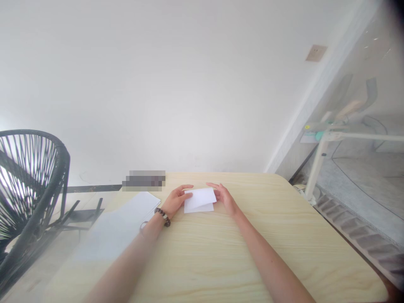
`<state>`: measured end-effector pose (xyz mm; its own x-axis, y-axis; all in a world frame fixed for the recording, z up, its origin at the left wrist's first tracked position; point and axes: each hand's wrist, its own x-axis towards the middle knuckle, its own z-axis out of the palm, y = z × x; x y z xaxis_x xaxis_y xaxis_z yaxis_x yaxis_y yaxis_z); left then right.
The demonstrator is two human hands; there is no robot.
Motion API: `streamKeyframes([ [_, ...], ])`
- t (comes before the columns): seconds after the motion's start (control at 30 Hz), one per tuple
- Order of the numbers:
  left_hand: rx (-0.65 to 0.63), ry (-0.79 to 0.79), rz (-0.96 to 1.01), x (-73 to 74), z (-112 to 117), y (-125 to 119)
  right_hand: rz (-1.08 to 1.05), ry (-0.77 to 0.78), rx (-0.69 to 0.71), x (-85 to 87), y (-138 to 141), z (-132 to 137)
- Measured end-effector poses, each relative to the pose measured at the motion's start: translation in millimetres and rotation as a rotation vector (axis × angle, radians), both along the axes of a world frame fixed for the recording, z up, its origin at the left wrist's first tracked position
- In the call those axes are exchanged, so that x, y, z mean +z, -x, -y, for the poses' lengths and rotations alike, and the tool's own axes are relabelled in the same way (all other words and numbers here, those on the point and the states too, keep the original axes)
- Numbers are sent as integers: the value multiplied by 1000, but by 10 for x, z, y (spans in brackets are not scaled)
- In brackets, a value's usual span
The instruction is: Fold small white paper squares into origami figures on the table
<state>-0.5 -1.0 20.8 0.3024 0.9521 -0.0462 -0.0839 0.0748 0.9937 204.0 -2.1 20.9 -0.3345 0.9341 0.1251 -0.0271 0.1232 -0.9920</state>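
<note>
A small folded sheet of white paper (200, 197) is between my hands over the middle of the table, its upper flap slightly raised off the lower layer. My left hand (176, 200) is closed on its left edge, the thumb lying on top and the index finger reaching out past the far edge. At the right edge, my right hand (224, 197) has its fingers curled against the paper, partly hidden by it. A dark beaded bracelet (163, 216) circles my left wrist.
Larger white sheets (126, 223) lie on the pale wooden table (271, 223) left of my left arm. A blurred-out object (144, 179) sits at the far left edge. Beyond the table stand a dark woven chair (59, 160) on the left and a white metal frame (317, 168) on the right.
</note>
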Motion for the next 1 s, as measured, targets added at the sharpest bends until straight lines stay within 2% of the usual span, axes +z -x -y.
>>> streamKeyframes([
  [0.07, 12, -24, -19, -5, 0, -7, 48, -2, -76, 1, 28, -5],
  [0.2, 28, -41, -22, 6, 19, -21, 202, -122, -220, -38, 91, -7],
  [0.53, 99, -80, -149, 28, 37, -55, 206, -150, -123, -128, 74, -10],
  [0.83, 102, -62, -93, -46, 9, -64, 316, -246, -274, -123, 109, 5],
  [1.0, 110, -93, -135, -32, 16, -65, 301, -249, -272, -144, 107, -10],
])
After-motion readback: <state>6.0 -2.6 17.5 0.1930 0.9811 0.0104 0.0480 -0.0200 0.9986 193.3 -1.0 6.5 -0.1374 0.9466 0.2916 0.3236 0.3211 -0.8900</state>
